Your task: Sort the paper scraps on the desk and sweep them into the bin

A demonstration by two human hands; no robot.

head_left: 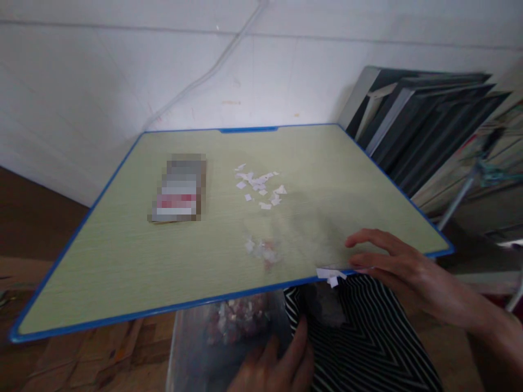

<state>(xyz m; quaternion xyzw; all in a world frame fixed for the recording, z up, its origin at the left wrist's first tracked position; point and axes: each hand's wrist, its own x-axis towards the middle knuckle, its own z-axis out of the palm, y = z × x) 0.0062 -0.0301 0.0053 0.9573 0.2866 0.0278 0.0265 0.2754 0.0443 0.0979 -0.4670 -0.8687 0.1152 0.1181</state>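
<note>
My right hand point(392, 261) is at the front edge of the pale wood-grain tabletop point(122, 272), its fingers stretched out and apart. Close to its fingertips, a few white paper scraps point(330, 275) overhang the blue rim. Below that edge, my left hand point(273, 362) has its fingers curled; blur hides what they hold, if anything. Beside it, a clear plastic bag or container point(183, 343) contains many small reddish and whitish pieces point(239, 318). A greyish see-through patch point(327, 305) shows against black-and-white striped cloth point(379, 332). More paper scraps point(257, 182) lie scattered mid-table.
A pixelated flat object point(180, 188) lies on the table's left side. Nearer the front is a blurred small translucent heap point(263, 250). Dark panels point(429, 120) lean by the white wall point(286, 76) at right, close to a metal pole point(457, 198). Cardboard point(102, 348) covers the floor.
</note>
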